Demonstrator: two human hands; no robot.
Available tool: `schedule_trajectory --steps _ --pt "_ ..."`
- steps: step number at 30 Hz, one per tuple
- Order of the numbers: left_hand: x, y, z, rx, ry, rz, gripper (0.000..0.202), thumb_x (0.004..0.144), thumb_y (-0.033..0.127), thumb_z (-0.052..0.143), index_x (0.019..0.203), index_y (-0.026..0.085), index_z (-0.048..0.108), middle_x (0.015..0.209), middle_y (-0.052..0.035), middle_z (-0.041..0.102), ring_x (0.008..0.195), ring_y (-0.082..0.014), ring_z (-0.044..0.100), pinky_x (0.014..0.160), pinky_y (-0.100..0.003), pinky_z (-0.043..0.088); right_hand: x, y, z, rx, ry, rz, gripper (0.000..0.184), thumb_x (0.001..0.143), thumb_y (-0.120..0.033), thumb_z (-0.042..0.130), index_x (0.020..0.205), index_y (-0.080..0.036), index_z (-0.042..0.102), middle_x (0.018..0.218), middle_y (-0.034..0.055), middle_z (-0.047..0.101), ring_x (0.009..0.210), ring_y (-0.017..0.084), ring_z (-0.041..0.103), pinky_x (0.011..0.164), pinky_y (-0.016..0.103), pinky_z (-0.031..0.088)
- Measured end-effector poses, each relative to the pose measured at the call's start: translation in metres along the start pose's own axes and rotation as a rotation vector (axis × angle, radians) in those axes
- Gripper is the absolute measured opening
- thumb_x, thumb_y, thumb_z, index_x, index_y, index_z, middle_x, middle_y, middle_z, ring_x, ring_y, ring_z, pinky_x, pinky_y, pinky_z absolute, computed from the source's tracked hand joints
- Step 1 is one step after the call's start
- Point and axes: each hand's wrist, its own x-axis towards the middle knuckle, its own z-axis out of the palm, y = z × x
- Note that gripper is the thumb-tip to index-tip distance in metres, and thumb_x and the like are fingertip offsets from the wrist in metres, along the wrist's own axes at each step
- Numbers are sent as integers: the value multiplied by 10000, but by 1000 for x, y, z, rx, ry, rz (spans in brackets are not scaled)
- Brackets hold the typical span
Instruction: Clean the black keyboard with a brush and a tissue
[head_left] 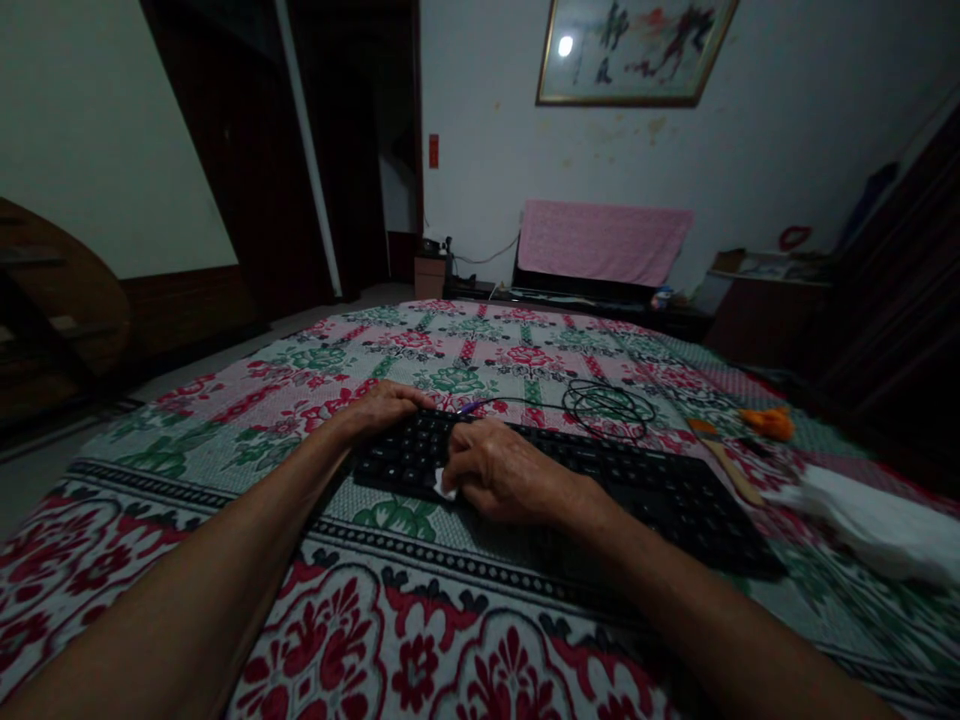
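A black keyboard lies at a slant on the flowered bedspread. My left hand holds its far left corner, the fingers reaching along the back edge; the thumb is hard to make out. Over the left part of the keys, my right hand is closed on a small piece of white tissue, which pokes out below the fingers near the front edge. Behind the keyboard, its black cable lies in loose coils.
To the right of the keyboard are a flat brush, a crumpled orange item and a white pack or stack of tissue. Beyond the bed, a pink cloth hangs over a dark panel by the wall, below a framed picture.
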Motion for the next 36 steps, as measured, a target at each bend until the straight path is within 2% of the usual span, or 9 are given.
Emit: schedule_trajectory --steps 6,9,16,19,22,26,32,36 --pt "1 1 0 24 5 -9 312 612 191 521 843 170 730 625 14 655 506 -105 493 484 -210 349 5 -2 9 5 90 -12 275 827 -105 491 975 -229 686 897 42 560 809 142 483 744 279 348" --pt "1 1 -1 43 17 10 317 610 192 520 845 161 731 628 13 653 520 -105 492 497 -206 352 7 -6 11 -28 59 -12 269 825 -112 492 953 -234 694 867 37 559 774 139 484 730 277 347" --pt "-3 11 4 117 35 2 331 606 180 471 821 151 721 574 30 625 482 -98 478 478 -196 344 -2 1 -16 36 -117 7 273 763 -78 514 900 -202 715 812 36 579 730 131 510 692 246 376" --pt "-5 18 8 232 66 36 339 609 144 455 814 157 723 597 34 641 515 -104 510 514 -196 383 -6 9 -20 64 -79 44 305 756 -50 504 934 -188 709 842 43 584 761 132 515 690 237 380" --pt "-3 22 10 354 81 86 386 619 117 434 855 179 733 688 30 685 607 -120 570 599 -200 430 -6 13 -15 46 -18 64 312 780 -55 496 978 -193 694 878 49 578 782 133 511 694 240 377" --pt "1 24 15 461 39 165 441 628 109 406 907 189 737 827 17 721 753 -146 621 698 -207 456 -4 9 -10 0 -47 48 288 788 -73 485 937 -192 701 844 51 581 753 137 506 676 247 375" --pt "-2 30 20 518 -4 183 473 633 107 388 951 177 731 896 3 727 835 -158 631 761 -215 460 -9 10 -25 -14 -163 139 282 745 -72 504 897 -182 715 810 52 623 761 155 531 700 259 393" --pt "-4 31 20 509 -28 187 473 630 107 390 952 185 729 890 11 726 830 -157 629 759 -220 459 -8 8 -22 15 -60 71 314 770 -65 492 964 -200 700 856 45 608 796 145 522 715 249 387"
